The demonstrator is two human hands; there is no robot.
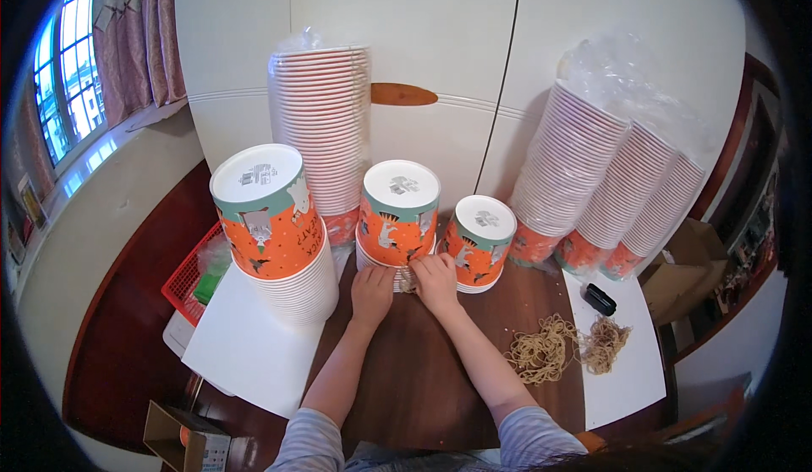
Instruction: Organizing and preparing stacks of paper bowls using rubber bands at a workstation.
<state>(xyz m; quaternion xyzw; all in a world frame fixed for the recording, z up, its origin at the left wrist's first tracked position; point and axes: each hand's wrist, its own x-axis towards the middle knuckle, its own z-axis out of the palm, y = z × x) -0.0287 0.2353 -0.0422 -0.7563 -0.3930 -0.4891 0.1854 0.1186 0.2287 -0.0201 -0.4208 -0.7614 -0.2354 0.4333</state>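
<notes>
While left hand (372, 294) (seven o'clock) and right hand (435, 281) (five) grasp band (407, 281), middle cups (396, 228) stand mouth-down, long axis vertical.

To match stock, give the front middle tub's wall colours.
Tub: mainly orange under grey-green band; head view.

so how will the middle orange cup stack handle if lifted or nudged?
The middle stack is probably light for its size: the cups look like paper. Lifted by its top alone, it may come apart, as nested rims show below. It likely resists gentle nudges, standing wide rims down.
</notes>
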